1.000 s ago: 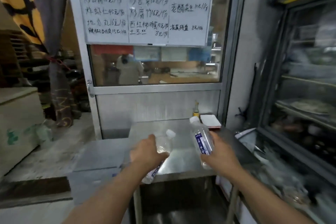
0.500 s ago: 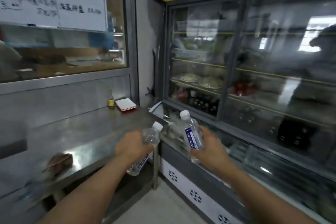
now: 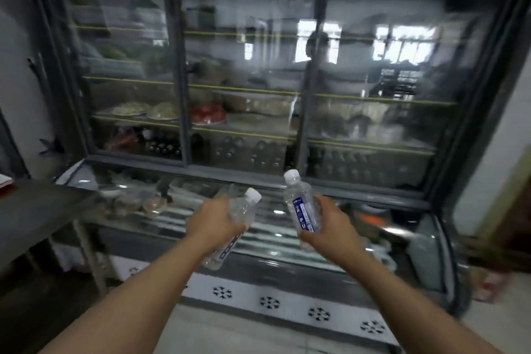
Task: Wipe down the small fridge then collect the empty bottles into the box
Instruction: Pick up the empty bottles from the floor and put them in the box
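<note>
Left hand (image 3: 214,221) grips tilted clear plastic white-capped bottle (image 3: 238,220), frame centre; right hand (image 3: 330,227) grips second clear blue-labelled bottle (image 3: 301,207), near upright.

Both bare forearms reach forward from the bottom edge, converging toward the middle of the view. The left hand (image 3: 214,221), at about 7 o'clock from centre, has its back to the camera, fingers curled round a bottle. The right hand (image 3: 330,224), toward 5 o'clock and level with the left, grips another, thumb on the near side.
</note>
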